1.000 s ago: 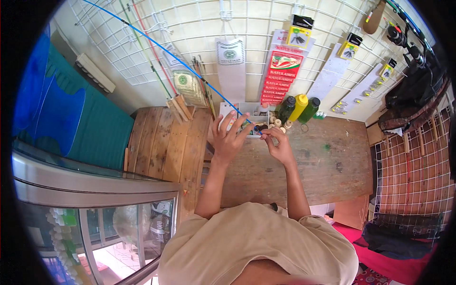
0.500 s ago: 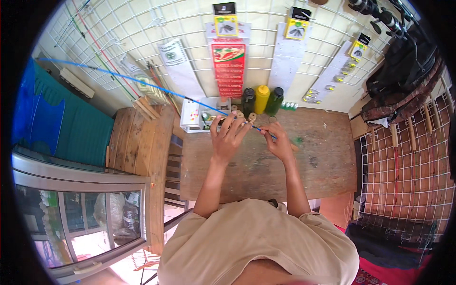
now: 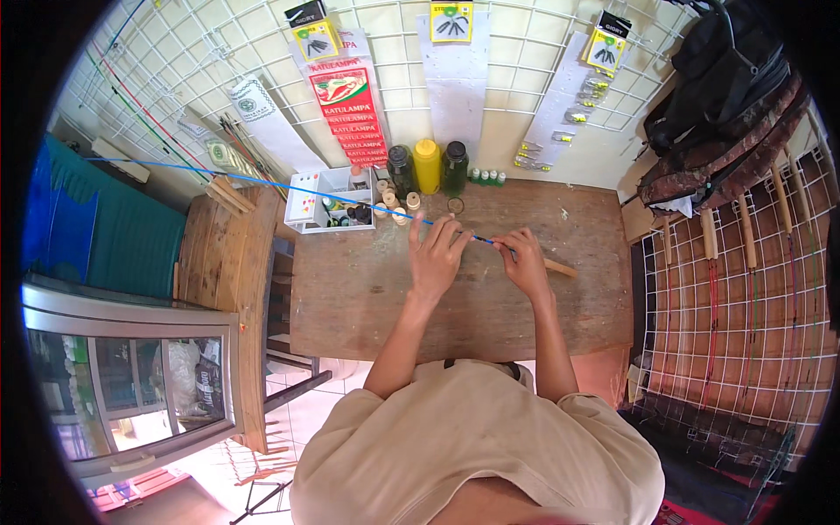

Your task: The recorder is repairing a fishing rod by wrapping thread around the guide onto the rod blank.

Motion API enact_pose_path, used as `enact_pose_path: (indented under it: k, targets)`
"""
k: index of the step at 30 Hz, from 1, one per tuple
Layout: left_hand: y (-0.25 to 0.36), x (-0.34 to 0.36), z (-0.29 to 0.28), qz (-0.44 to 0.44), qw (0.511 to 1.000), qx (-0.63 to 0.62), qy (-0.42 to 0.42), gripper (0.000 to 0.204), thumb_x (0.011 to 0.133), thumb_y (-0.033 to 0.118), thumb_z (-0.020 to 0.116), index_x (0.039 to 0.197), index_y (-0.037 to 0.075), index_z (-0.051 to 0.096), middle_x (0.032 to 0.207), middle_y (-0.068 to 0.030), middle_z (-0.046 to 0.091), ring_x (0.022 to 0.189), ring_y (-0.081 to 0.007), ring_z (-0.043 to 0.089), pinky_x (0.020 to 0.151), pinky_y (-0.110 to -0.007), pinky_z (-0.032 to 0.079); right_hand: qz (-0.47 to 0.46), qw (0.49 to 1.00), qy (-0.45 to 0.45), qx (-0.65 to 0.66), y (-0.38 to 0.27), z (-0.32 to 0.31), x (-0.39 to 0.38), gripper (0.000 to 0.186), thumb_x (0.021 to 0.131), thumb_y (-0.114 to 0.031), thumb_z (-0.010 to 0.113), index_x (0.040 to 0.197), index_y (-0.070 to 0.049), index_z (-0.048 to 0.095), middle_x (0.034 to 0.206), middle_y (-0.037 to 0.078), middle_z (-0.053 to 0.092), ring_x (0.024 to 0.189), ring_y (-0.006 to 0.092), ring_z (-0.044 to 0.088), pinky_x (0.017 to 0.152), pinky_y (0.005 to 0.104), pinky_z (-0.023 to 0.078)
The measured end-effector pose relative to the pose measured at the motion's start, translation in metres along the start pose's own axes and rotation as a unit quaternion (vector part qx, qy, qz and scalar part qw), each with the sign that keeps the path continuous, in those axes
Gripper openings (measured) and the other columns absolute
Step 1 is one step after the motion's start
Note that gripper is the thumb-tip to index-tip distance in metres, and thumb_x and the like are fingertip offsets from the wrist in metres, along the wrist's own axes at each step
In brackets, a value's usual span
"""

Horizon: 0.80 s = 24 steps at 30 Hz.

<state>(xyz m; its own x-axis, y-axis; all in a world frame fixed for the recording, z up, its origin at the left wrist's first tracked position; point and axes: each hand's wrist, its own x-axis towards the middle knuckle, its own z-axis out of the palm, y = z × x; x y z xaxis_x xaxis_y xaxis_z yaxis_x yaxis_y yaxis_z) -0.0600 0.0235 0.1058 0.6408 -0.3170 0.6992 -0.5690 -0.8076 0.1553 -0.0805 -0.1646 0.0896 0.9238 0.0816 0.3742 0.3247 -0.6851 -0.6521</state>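
A long, thin blue rod (image 3: 289, 188) slants across my view and ends at the right in a pale wooden handle (image 3: 558, 267). My left hand (image 3: 435, 258) grips the rod over the middle of the table, its fingers curled across it near a dark section. A little to the right, my right hand (image 3: 525, 261) has thumb and fingers closed on the same rod, just short of the handle, which partly hides behind it. Both forearms reach over the worn wooden table (image 3: 577, 315).
A white organizer (image 3: 297, 212), pale spools (image 3: 413, 200), dark and yellow bottles (image 3: 427, 166) and small vials (image 3: 486, 178) line the table's back. Packets hang on the wire grid. A backpack (image 3: 709, 79) and hanging rods are at right. A glass-paned frame (image 3: 227, 376) stands at left.
The rod has swung down to a flatter angle. Both hands have moved right relative to the organizer, still on the rod, and the wooden handle shows more. The view has shifted.
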Motion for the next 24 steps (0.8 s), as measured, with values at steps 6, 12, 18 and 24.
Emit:
enact_pose_path:
  k: [6, 12, 18, 24]
  targets:
    - [0.011, -0.005, 0.031, 0.014, 0.997, -0.056, -0.05, 0.009, 0.077, 0.019, 0.066, 0.085, 0.014, 0.069, 0.086, 0.0018, 0.056, 0.098, -0.015, 0.058, 0.109, -0.051, 0.024, 0.042, 0.999, -0.016, -0.025, 0.043, 0.002, -0.016, 0.013, 0.079, -0.008, 0.067, 0.092, -0.009, 0.071, 0.085, 0.006, 0.064, 0.091, 0.0286, 0.053, 0.082, 0.0395, 0.042]
    - [0.004, -0.019, 0.053, 0.012, 0.988, -0.078, -0.136, 0.01, 0.077, 0.019, 0.066, 0.083, 0.012, 0.069, 0.081, -0.0004, 0.054, 0.095, -0.0159, 0.057, 0.109, -0.053, 0.025, 0.041, 0.997, -0.05, -0.04, 0.059, 0.008, -0.021, 0.013, 0.08, -0.009, 0.066, 0.091, -0.009, 0.071, 0.086, 0.007, 0.064, 0.092, 0.0289, 0.052, 0.084, 0.0409, 0.042]
    - [-0.002, -0.025, 0.055, 0.018, 0.988, -0.061, -0.143, 0.012, 0.077, 0.02, 0.066, 0.086, 0.012, 0.07, 0.087, -0.0024, 0.058, 0.104, -0.0198, 0.055, 0.109, -0.053, 0.025, 0.059, 0.996, -0.064, -0.016, 0.06, 0.017, -0.019, 0.013, 0.079, -0.007, 0.067, 0.092, -0.007, 0.07, 0.088, 0.008, 0.065, 0.089, 0.0282, 0.054, 0.083, 0.0376, 0.043]
    - [0.001, -0.005, 0.017, 0.017, 0.999, 0.006, -0.027, 0.014, 0.077, 0.019, 0.068, 0.09, 0.015, 0.071, 0.096, -0.0019, 0.059, 0.118, -0.0249, 0.048, 0.107, -0.053, 0.028, 0.06, 0.984, -0.031, 0.164, 0.045, 0.015, -0.011, 0.014, 0.081, -0.006, 0.067, 0.094, -0.004, 0.071, 0.085, 0.01, 0.066, 0.084, 0.0277, 0.056, 0.077, 0.0353, 0.045]
